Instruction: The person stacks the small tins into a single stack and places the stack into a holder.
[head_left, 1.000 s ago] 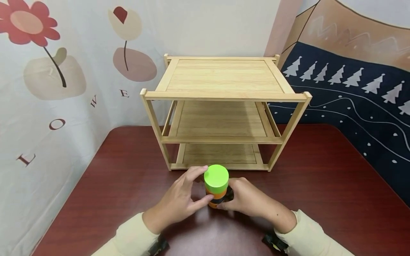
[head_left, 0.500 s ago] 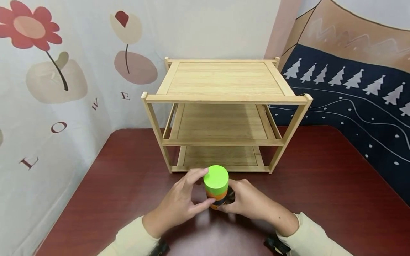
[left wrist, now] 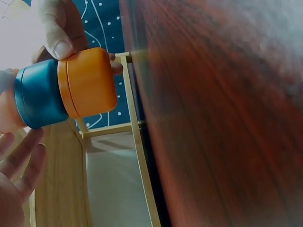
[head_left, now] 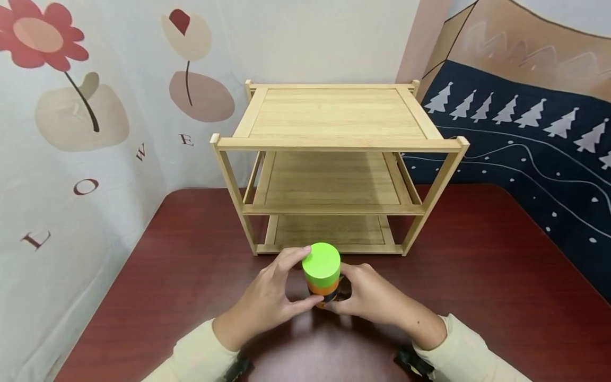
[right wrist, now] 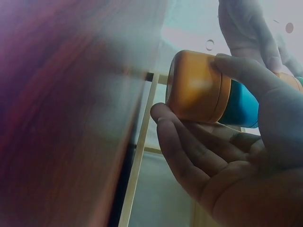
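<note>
A cylindrical stack of plastic containers (head_left: pixel 322 262) stands upright between both hands, close over the table. Its top is bright green, with orange and dark blue sections beneath. My left hand (head_left: pixel 267 292) grips it from the left, index fingertip at the green top and thumb across the dark section. From the right, my right hand (head_left: pixel 369 294) holds the lower part. In the right wrist view its thumb presses on the bottom orange container (right wrist: pixel 196 87), with fingers under its other side. The left wrist view shows the dark blue container (left wrist: pixel 41 92) next to the orange one.
A three-tier wooden shelf (head_left: pixel 334 143) stands just behind the hands on the dark red table (head_left: pixel 501 297). Printed cloths hang at the back: white with flowers (head_left: pixel 133 42) on the left, dark blue with trees (head_left: pixel 534 154) on the right.
The stack has shifted very slightly left and up in the head view. My left thumb now reaches farther across its front. Both hands keep hold, and the head view has moved a little.
</note>
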`<state>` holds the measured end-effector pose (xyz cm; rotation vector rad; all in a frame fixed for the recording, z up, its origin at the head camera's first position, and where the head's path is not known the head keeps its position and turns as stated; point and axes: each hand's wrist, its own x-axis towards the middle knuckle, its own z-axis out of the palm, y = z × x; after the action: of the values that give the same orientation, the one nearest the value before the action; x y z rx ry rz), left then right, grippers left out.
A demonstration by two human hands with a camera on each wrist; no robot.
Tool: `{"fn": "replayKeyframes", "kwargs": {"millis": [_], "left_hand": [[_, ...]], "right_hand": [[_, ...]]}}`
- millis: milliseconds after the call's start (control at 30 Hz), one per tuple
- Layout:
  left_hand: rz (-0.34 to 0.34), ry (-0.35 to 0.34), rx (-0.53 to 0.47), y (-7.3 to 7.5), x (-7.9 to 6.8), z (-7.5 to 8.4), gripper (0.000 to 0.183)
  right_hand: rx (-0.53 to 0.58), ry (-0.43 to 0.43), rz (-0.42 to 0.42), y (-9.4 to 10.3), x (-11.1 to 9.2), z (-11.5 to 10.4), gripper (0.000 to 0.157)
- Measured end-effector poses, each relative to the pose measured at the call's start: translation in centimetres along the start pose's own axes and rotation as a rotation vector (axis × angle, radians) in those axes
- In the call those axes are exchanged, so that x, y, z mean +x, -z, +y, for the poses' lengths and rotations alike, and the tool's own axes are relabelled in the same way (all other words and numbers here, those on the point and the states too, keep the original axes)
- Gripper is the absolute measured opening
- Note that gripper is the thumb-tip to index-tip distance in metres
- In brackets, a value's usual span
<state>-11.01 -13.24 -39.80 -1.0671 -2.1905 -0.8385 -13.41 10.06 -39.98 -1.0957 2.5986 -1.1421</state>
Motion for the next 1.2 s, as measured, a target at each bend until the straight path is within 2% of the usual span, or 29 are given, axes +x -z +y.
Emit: {"fn": "replayKeyframes", "kwargs": {"millis": [267, 567, 733, 967, 1200], "left_hand": [[0.003, -0.006, 0.005, 0.2, 0.3, 0.1, 0.093], [0.013, -0.025, 0.002, 0.3, 0.7, 0.2, 0.092], [0.027, -0.034, 0.011, 0.3, 0.7, 0.3, 0.085], [0.063, -0.04, 0.023, 0.3, 0.9, 0.5, 0.065], [0.098, -0.046, 0.007, 0.2, 1.4, 0.4, 0.061]], "right_hand": [[0.015, 0.004, -0.01, 0.3, 0.1, -0.2, 0.041], [-0.008, 0.014, 0.025, 0.7, 0.2, -0.5, 0.044], [0.002, 0.017, 0.038, 0.7, 0.1, -0.5, 0.045], [0.055, 0.027, 0.052, 0.8, 0.2, -0.5, 0.044], [0.051, 0.029, 0.083, 1.0, 0.1, -0.5, 0.043]]}}
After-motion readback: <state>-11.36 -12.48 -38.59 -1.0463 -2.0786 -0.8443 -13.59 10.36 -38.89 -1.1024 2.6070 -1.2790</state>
